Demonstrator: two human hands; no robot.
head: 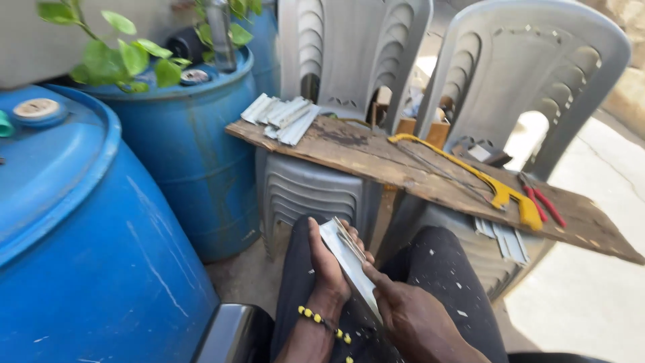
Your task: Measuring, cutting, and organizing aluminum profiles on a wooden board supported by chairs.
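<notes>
I am looking down at both hands working over my lap, near the bottom middle of the view. My left hand (327,259) is gripping a stack of thin grey metal strips (349,265), fingers wrapped around its far end, and a yellow bead bracelet (319,319) is sitting on that wrist. My right hand (410,312) is closing on the near end of the same stack, thumb lying along its edge. The strips are tilting from far left down to near right, between my knees in dark speckled trousers (440,265).

Just beyond the hands, a rough wooden board (376,158) is lying across two grey plastic chairs (531,74), serving as a surface. On its far left end more metal strips (282,114) are piled. Toward its right a yellow hacksaw (470,176) is resting, with red-handled pliers (543,202) just beside its handle. More strips (504,238) are lying on the chair seat under the board's right part.

To the left two blue drums (181,141) are standing, one very near me, with a leafy plant (121,57) hanging above the farther one.
</notes>
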